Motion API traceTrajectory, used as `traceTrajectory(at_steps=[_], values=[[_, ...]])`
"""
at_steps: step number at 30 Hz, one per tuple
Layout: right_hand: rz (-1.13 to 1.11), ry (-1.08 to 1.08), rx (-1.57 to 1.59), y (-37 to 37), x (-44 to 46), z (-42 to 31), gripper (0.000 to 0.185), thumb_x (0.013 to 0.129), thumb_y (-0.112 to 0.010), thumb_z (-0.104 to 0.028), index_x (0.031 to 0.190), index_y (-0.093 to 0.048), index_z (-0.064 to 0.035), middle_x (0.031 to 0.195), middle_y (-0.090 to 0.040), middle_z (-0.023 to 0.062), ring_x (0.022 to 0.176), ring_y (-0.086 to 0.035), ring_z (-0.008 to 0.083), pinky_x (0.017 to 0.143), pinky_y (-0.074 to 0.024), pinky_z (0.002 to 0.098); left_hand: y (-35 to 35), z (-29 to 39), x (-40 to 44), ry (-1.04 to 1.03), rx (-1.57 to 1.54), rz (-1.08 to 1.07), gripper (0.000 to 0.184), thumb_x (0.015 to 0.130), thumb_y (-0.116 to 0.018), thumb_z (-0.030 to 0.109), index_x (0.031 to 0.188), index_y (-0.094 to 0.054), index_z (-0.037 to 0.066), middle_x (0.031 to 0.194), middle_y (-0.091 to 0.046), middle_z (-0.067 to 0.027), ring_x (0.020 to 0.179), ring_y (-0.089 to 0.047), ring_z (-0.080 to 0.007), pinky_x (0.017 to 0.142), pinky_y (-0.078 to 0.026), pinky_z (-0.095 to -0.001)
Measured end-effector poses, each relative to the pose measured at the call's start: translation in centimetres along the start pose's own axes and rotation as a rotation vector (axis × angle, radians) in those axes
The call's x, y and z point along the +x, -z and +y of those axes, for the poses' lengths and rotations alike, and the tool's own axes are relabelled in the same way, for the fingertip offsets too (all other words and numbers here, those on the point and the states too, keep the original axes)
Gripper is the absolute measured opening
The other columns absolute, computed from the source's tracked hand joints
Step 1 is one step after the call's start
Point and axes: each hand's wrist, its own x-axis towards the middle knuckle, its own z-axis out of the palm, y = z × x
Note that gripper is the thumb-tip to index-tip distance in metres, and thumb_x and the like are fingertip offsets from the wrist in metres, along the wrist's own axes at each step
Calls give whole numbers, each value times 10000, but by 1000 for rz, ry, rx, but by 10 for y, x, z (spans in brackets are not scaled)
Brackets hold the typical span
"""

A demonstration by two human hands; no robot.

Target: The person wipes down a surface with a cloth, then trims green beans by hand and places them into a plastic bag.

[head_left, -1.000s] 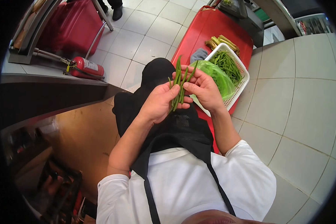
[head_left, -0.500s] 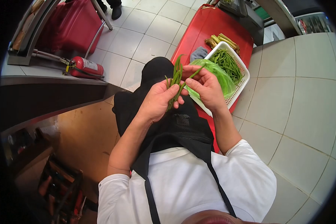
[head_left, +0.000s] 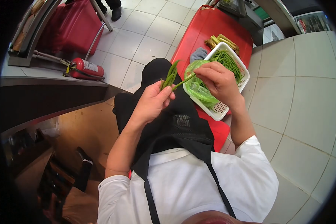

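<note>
Several green beans (head_left: 170, 76) stick up from my left hand (head_left: 155, 99), whose fingers are closed around them above the black apron (head_left: 156, 128). One single bean (head_left: 184, 81) runs from the left hand toward my right hand (head_left: 221, 83), which pinches its far end between thumb and fingers. Just beyond and below the right hand stands a white perforated basket (head_left: 245, 75). In it lie a heap of green beans (head_left: 227, 60) and a light green plastic bag (head_left: 198, 87), partly covered by the right hand.
The basket rests on a red surface (head_left: 192, 35), beside a grey cloth (head_left: 198, 54) and a bundle of pale stalks (head_left: 224, 40). At the left are a fire extinguisher (head_left: 86, 68) and a dark red bin (head_left: 71, 30). Another person's shoe (head_left: 116, 13) shows at the top.
My right hand has moved right, away from the left, drawing one bean's end outward. The left hand shifted slightly left. Another person's leg has appeared at lower left.
</note>
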Motion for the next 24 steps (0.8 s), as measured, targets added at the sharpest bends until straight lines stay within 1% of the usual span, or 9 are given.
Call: traceTrajectory(at_steps=[1,7,10,13,16,17,20,21,24], values=[[-39,69,-39,4,2,2,176,795,-696,12,968,-682,-16,910,-647,89,819,-634,260,719,-512,334,1,0,0,-1,6,-8,174,1010,-516,214,1072,-575,63,800,-584,23,600,-452,-27,500,-343,-165],[-148,250,-264,2,5,9,202,746,-693,32,935,-659,-32,872,-625,96,781,-615,275,708,-507,356,3,2,-3,3,-2,-19,188,1015,-507,243,1055,-578,74,769,-563,36,587,-424,-22,496,-325,-162],[-10,79,-64,-18,-5,15,159,776,-671,37,920,-639,-24,881,-625,73,787,-614,217,710,-493,315,2,5,-4,23,10,-32,193,1017,-504,251,1050,-578,76,756,-555,39,579,-414,-21,492,-316,-160],[222,-604,950,-35,-17,20,107,825,-649,37,922,-634,-5,885,-617,38,798,-594,148,725,-470,273,3,7,-2,75,-50,-61,208,1017,-502,255,1041,-585,66,746,-554,38,555,-405,-21,479,-310,-161],[474,-412,670,-35,-6,2,49,871,-621,10,906,-652,-3,871,-631,44,759,-595,111,670,-467,257,7,8,-6,158,-152,-126,239,1015,-507,265,1027,-595,43,738,-555,27,523,-393,-22,462,-303,-161],[376,-237,412,-31,-7,9,135,818,-646,54,926,-676,-22,881,-635,60,763,-614,158,671,-480,271,8,10,-7,185,-186,-158,250,1014,-510,269,1022,-598,35,735,-555,23,512,-389,-22,455,-301,-161],[186,121,156,-26,-2,6,222,758,-685,71,951,-688,-37,900,-637,69,759,-618,201,673,-491,291,6,14,-9,211,-178,-191,282,1012,-516,281,1016,-601,11,729,-556,6,487,-380,-24,441,-293,-160],[148,208,122,-24,2,7,290,704,-714,75,964,-694,-53,908,-634,73,771,-617,230,669,-502,317,6,15,-9,205,-178,-205,285,1011,-517,283,1018,-600,10,726,-554,4,486,-379,-24,439,-291,-159],[88,268,39,-20,8,9,287,711,-710,62,968,-697,-64,920,-631,67,783,-618,219,659,-502,325,5,15,-11,201,-194,-233,293,1009,-521,285,1023,-598,3,717,-551,-2,483,-377,-24,433,-286,-157]])
